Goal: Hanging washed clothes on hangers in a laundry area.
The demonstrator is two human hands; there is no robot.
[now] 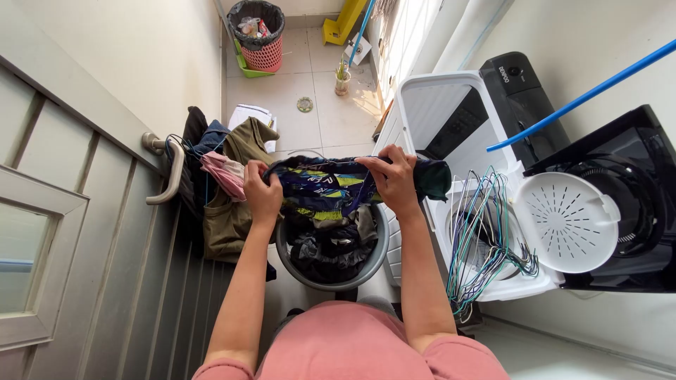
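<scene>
Head view, looking down; nearest is the person's own pink top (352, 348), both forearms reaching away from it; below the hands a grey round bucket (304, 271) sits on the floor, full of dark crumpled clothes. Left hand (262, 191) and right hand (393, 179) both closed on a dark blue garment with yellow-green print (320, 186); fingers curled tight over its upper edge, thumbs hidden behind the cloth; the garment is stretched between the hands, long axis running left to right across the view, its lower part drooping into the bucket; it sits directly above the bucket, touching the pile. Both hands about equally near, one at each end of the cloth; its right end pokes out past the right hand as a dark bunch. Left of the hands, olive, pink and dark clothes (229, 190) hang over a door handle (169, 172). Right, a bundle of wire hangers (486, 232) lies on a white washing machine (422, 105), lid up; a round white perforated lid (567, 222) beside it; a blue pole (584, 95) crosses above. Far end: tiled floor, pink bin with black liner (259, 35), yellow object in the corner.
</scene>
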